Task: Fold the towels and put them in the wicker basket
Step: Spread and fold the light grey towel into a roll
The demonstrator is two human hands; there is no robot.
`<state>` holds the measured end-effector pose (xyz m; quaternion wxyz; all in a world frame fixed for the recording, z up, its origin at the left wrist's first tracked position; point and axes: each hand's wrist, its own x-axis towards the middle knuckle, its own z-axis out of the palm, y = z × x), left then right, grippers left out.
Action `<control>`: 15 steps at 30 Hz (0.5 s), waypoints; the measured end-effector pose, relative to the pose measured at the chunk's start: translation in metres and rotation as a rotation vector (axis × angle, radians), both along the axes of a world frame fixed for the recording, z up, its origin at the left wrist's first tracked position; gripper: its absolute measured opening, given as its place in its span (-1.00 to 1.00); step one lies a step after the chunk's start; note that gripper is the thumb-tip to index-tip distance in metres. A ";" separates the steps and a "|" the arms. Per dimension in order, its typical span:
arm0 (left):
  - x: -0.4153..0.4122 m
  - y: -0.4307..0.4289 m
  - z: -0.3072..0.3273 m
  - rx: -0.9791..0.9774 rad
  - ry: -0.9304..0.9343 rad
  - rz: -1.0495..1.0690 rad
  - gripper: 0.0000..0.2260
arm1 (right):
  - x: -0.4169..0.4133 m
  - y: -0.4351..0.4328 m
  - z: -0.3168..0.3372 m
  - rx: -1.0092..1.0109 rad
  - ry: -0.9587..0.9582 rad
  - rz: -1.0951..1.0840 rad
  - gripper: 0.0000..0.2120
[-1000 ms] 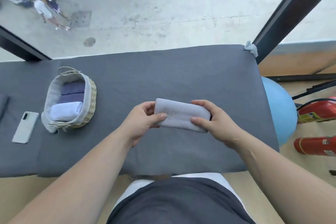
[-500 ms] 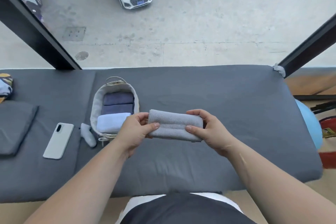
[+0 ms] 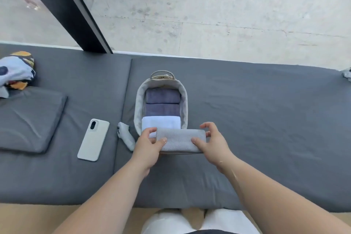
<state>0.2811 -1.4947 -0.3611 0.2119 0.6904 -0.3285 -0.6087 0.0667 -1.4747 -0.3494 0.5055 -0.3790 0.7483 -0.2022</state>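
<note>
A folded grey towel (image 3: 180, 140) is held flat between my two hands, over the near end of the wicker basket (image 3: 184, 100). My left hand (image 3: 147, 147) pinches its left end and my right hand (image 3: 212, 143) pinches its right end. The basket has a pale fabric liner and a small handle at its far end. Inside lie two folded purple towels (image 3: 163, 96) (image 3: 162, 110) and a folded white towel (image 3: 161, 122) nearest me. The grey towel hides the basket's near rim.
The basket stands on a dark grey cushioned bench (image 3: 256, 119). A white phone (image 3: 93, 139) and a small grey pouch (image 3: 125, 137) lie left of the basket. A flat grey cushion (image 3: 28, 119) and a patterned bundle (image 3: 16, 71) sit at far left. A window and black pillar (image 3: 66, 11) stand behind.
Both hands have carried the grey towel leftward to the basket's near end. The view has swung left, bringing the basket to the centre.
</note>
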 end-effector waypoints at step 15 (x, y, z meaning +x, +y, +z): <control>0.033 -0.159 -0.070 -0.220 -0.573 -0.370 -0.61 | 0.057 -0.155 -0.072 -0.110 0.233 0.273 -0.77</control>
